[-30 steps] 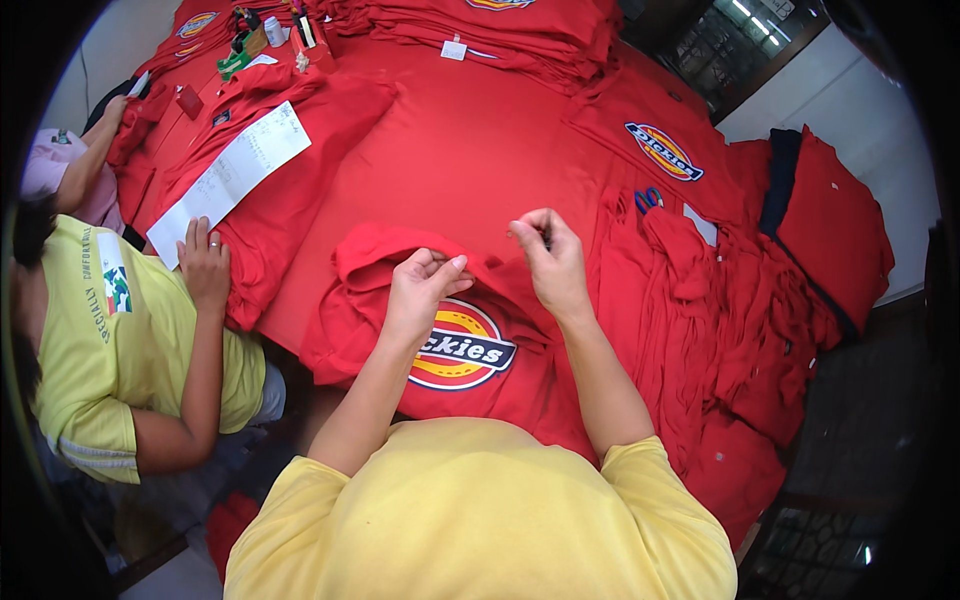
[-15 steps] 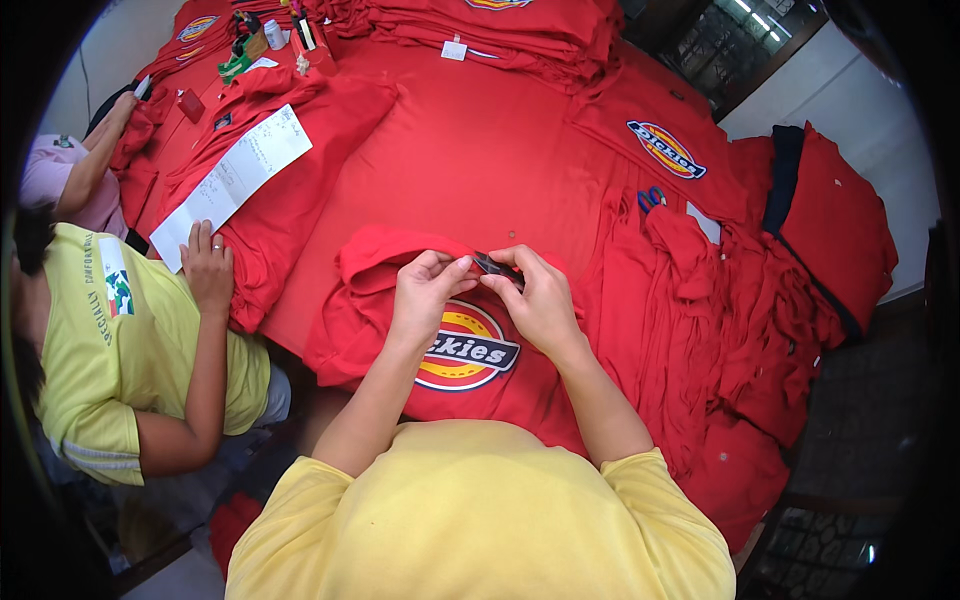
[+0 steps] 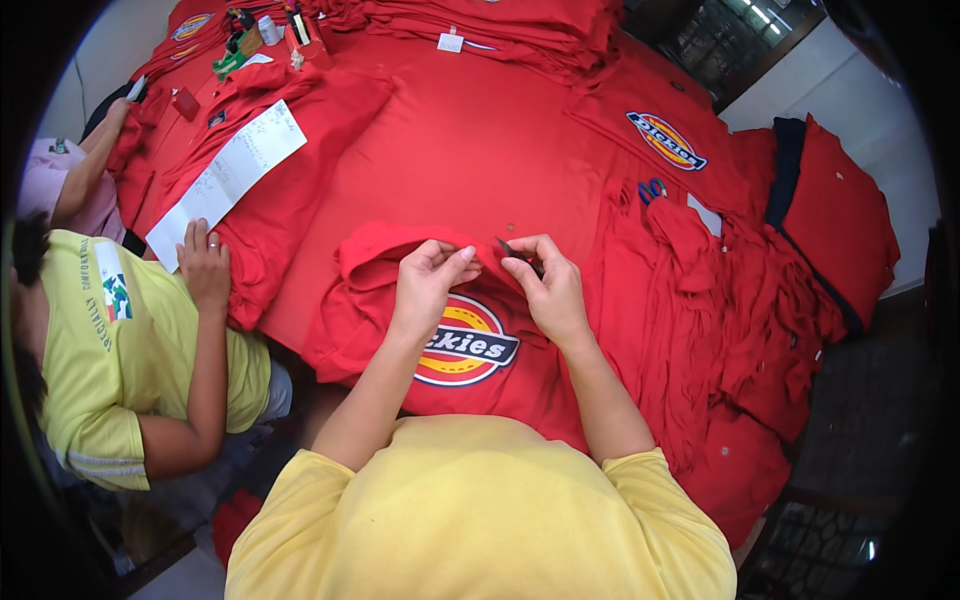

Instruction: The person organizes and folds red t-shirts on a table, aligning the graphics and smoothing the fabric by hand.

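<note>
A broad table (image 3: 460,140) covered in smooth red cloth fills the room's middle, with a folded pile of red fabric garments (image 3: 490,25) at its far edge and a loose heap of crumpled red garments (image 3: 715,320) down the right side. At the far left, a small red box-shaped holder (image 3: 312,48) has slim upright items standing in it, too small to identify; a little white bottle (image 3: 268,30) is beside it, its contents hidden.

The red fabric garment with a round yellow, red and navy emblem (image 3: 465,368) lies bunched at the table's near edge, in front of the wearer. The left hand (image 3: 430,280) is nearly closed, thumb and fingertips pinched together at the garment's upper edge. The right hand (image 3: 548,285) is curled around a small black pointed tool (image 3: 508,247), its tip emerging toward the left fingertips without touching them. Blue-handled scissors (image 3: 651,190) lie farther right; at left, a co-worker's hand (image 3: 206,262) rests on a long white sheet of paper (image 3: 230,175).

Half a second ago the black tool reached the left fingertips; now a gap separates the hands. A second ago the right hand was raised farther away, while the left's pinch looks much the same throughout.
</note>
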The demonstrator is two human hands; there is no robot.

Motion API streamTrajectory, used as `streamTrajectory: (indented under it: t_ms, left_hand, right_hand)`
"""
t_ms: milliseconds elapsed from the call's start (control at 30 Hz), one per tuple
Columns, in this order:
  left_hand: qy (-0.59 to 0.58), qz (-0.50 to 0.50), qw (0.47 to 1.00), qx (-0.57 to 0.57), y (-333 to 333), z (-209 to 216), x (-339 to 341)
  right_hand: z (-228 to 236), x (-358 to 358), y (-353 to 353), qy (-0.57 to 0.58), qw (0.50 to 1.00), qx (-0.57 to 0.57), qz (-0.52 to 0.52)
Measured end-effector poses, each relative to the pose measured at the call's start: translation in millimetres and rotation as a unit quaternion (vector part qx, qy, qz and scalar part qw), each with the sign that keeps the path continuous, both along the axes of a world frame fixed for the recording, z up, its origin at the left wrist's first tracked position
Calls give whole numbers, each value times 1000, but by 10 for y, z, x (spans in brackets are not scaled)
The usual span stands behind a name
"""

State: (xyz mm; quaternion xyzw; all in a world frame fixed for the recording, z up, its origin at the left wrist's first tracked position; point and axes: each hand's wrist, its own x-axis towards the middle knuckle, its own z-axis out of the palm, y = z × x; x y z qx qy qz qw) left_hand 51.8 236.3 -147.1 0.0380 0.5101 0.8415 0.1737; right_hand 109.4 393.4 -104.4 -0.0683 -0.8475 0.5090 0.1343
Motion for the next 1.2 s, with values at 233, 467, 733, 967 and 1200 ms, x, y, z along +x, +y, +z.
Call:
streamTrajectory:
  t_ms: [233,467,733,967,1200]
  left_hand:
    - [-1,-18,1000,-2,64,22,-8]
    - [13,-34,999,-9,48,2,10]
    - [26,-47,998,-45,8,1,-16]
    - [356,200,740,-535,-914,-107,-310]
    - [237,83,857,-451,-1210,-177,-768]
  right_hand:
    - [41,4,1,-13,999,36,36]
    - [55,-21,-31,7,998,43,43]
    - [-140,-72,127,17,999,-33,-17]
    - [-120,252,981,-29,992,-41,-120]
    - [-348,418,1177,-53,997,51,14]
